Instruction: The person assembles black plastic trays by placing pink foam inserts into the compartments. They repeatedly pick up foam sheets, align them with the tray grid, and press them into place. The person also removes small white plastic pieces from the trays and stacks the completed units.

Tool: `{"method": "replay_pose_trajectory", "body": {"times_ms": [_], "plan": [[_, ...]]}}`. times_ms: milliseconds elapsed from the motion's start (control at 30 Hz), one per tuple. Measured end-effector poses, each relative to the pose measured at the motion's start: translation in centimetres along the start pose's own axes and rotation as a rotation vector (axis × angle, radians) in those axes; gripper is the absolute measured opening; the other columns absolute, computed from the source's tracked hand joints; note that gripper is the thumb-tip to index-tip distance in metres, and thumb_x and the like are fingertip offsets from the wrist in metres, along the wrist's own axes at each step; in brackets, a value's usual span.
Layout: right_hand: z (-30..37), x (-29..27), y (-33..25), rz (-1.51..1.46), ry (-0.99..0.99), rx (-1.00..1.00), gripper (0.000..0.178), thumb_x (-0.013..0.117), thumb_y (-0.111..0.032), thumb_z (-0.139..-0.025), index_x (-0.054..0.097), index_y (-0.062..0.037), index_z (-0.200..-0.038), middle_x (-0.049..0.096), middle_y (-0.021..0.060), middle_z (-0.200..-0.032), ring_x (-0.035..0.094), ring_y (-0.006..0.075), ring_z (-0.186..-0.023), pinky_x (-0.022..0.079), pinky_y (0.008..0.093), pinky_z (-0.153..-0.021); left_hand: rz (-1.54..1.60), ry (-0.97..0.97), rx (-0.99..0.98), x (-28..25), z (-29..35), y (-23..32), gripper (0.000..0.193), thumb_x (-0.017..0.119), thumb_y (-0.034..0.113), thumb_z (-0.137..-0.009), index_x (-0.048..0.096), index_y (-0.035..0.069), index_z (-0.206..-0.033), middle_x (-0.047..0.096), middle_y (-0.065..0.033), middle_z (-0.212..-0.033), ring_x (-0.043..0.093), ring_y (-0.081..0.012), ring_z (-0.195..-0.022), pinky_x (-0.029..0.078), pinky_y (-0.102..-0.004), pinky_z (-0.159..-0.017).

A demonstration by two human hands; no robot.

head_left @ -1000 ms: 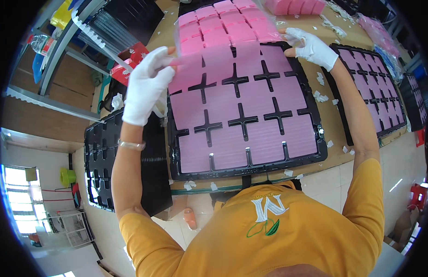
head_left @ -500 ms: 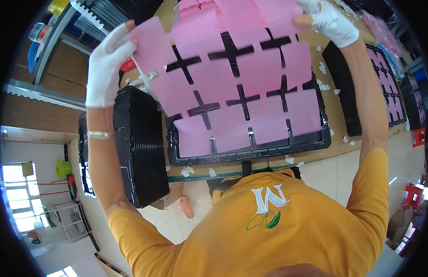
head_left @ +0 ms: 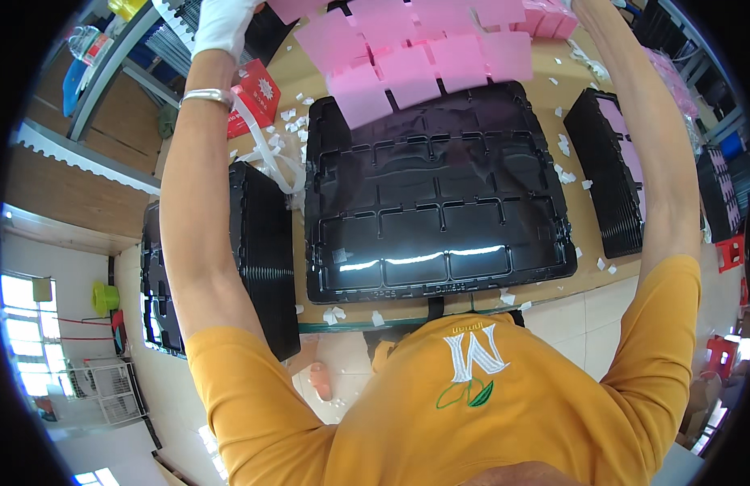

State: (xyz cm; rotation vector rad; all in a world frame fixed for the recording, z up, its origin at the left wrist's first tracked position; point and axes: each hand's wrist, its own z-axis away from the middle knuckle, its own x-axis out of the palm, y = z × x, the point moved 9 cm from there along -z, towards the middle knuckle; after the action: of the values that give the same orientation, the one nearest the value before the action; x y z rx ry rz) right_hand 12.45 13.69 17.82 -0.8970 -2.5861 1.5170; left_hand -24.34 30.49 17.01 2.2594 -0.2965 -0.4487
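Sheet (head_left: pixel 460 63): pink, thin, slotted; aloft over the far edge of the black tray (head_left: pixel 439 202), which it covered a second ago. Left hand (head_left: pixel 221 28), right hand (head_left: pixel 569 4): fingers mostly out of sight, grips impossible to tell.

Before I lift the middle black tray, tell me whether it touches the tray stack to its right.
Apart. The head view shows brown tabletop and white scraps between the middle black tray and the tray stack.

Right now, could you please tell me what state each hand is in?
Left hand: mostly cut off by the picture's upper edge; grip cannot be told.
Right hand: almost wholly out of view; grip cannot be told.
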Motion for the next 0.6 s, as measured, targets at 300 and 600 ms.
{"method": "replay_pose_trajectory", "body": {"times_ms": [300, 600], "plan": [[14.8, 1.7, -6.8, 0.485, -0.039, -0.299, 0.019, 0.064, -0.005, -0.078, 0.069, -0.0049, -0.096, 0.068, 0.0076, -0.089, 0.066, 0.0179, -0.083, 0.053, 0.0307, -0.074, -0.185, -0.136, -0.040, 0.9, 10.7, 5.6, 0.033, 0.065, 0.005, -0.085, 0.065, 0.002, -0.118, 0.067, -0.0012, -0.102, 0.060, -0.0077, -0.087, 0.048, -0.0230, -0.082], [24.1, 5.1, 0.2, 0.212, -0.153, -0.071, 0.024, 0.052, 0.014, -0.079, 0.063, 0.0015, -0.096, 0.061, 0.0040, -0.094, 0.056, 0.0117, -0.089, 0.043, 0.0231, -0.081, -0.609, -0.237, 0.135, 2.3, 21.5, 4.5, 0.018, 0.070, 0.003, -0.074, 0.066, 0.004, -0.092, 0.064, -0.0096, -0.097, 0.061, -0.0262, -0.094, 0.048, -0.0339, -0.084]]}}
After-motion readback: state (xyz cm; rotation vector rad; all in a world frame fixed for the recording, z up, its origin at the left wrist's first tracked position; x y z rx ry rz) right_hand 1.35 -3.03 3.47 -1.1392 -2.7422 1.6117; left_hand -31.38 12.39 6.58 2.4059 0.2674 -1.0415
